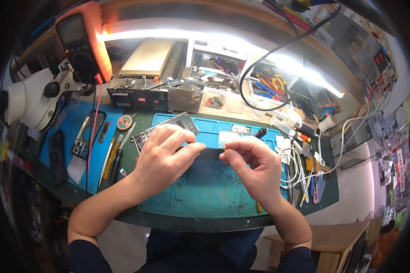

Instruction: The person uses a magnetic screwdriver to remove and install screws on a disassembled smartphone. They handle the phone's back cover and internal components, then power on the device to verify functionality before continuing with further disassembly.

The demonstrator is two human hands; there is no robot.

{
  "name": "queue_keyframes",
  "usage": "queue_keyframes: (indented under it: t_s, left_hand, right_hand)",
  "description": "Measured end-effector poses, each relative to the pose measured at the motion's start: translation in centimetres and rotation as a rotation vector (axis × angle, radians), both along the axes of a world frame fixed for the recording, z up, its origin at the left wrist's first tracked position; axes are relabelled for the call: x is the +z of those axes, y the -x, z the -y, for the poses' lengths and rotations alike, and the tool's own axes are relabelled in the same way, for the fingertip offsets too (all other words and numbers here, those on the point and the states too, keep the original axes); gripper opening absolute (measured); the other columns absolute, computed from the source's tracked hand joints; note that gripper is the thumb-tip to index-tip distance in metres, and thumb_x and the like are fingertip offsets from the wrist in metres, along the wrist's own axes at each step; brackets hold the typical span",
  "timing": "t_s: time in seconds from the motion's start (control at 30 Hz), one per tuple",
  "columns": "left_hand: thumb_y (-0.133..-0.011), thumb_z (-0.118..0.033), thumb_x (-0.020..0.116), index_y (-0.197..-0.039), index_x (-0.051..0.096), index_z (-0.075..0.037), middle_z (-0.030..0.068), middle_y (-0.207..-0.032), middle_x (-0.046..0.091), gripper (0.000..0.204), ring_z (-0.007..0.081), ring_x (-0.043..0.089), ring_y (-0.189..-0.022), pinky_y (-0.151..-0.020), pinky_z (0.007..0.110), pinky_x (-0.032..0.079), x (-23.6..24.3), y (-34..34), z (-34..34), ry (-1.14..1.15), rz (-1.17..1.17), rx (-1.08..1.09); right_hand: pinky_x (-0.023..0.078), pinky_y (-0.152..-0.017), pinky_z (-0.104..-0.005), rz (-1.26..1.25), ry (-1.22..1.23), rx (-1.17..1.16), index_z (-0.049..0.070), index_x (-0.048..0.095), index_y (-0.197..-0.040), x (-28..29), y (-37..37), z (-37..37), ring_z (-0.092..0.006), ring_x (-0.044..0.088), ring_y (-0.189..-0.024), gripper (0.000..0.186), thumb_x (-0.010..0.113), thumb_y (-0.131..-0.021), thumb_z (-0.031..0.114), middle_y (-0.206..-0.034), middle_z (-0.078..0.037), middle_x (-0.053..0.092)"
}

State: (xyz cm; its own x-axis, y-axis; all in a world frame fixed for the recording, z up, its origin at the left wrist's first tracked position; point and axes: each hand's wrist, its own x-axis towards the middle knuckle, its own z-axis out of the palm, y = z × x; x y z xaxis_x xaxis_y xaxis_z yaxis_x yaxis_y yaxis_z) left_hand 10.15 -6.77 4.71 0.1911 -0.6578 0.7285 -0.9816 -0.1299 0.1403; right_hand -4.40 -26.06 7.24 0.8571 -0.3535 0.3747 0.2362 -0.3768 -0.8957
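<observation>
Between both hands a thin dark flat piece (211,154) is held nearly edge-on above the teal work mat (191,191); its kind cannot be made out. My left hand (165,154) pinches its left end between thumb and fingers. At the right end, my right hand (255,164) grips it with thumb and forefinger, the other fingers curled. Just behind my left hand lies an opened phone body (184,122), partly covered by that hand. A small clear and white item (228,138) rests on the mat behind the dark piece.
On the left are a microscope (32,100), an orange multimeter (84,43), a phone frame (87,134) on a blue mat, a solder spool (124,121) and slim hand tools (109,161). White cables (300,170) and more tools lie right. A black cable (243,73) loops overhead.
</observation>
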Motion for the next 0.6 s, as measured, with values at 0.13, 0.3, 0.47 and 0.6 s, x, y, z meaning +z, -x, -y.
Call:
queue_keyframes:
  t_s: [0.13,0.3,0.47,0.6]
  left_hand:
    - [-0.083,-0.009,0.084,-0.11,0.079,-0.011,0.0023,-0.104,0.068,0.027,0.0257,0.065,-0.099,-0.094,0.043,0.05,0.2,0.1,-0.2,0.001,-0.018,0.003]
    - [-0.084,-0.01,0.085,-0.115,0.078,-0.01,0.0024,-0.104,0.069,0.032,0.0259,0.065,-0.099,-0.093,0.043,0.049,-0.1,0.3,-0.4,0.012,-0.033,-0.009]
    - [-0.089,-0.011,0.079,-0.123,0.075,-0.011,0.0021,-0.106,0.07,0.034,0.0246,0.066,-0.102,-0.096,0.042,0.051,0.1,0.7,-0.7,-0.008,-0.035,0.011]
    - [-0.088,-0.012,0.08,-0.13,0.073,-0.01,0.0025,-0.107,0.07,0.042,0.0246,0.066,-0.103,-0.097,0.043,0.051,0.1,0.8,-0.8,-0.014,-0.042,0.013]
  right_hand:
    - [0.061,-0.075,-0.0323,0.088,0.234,-0.011,0.0,0.079,-0.11,-0.3,-0.9,0.0,-0.0235,0.079,-0.086,0.014,0.077,-0.096,-0.001,-0.101,-0.011,0.077]
    - [0.059,-0.076,-0.0398,0.231,0.719,0.009,0.003,0.076,-0.105,-0.3,-1.7,0.8,-0.0325,0.073,-0.087,0.02,0.08,-0.087,-0.003,-0.098,-0.01,0.075]
    - [0.059,-0.082,-0.0396,0.2,0.748,0.027,0.006,0.078,-0.108,-0.7,-2.0,0.7,-0.0308,0.075,-0.09,0.027,0.083,-0.084,-0.004,-0.099,-0.009,0.078]
    - [0.059,-0.081,-0.0393,0.202,0.754,0.051,0.006,0.078,-0.11,-0.6,-2.0,0.4,-0.0296,0.075,-0.089,0.028,0.083,-0.085,-0.004,-0.098,-0.009,0.078]
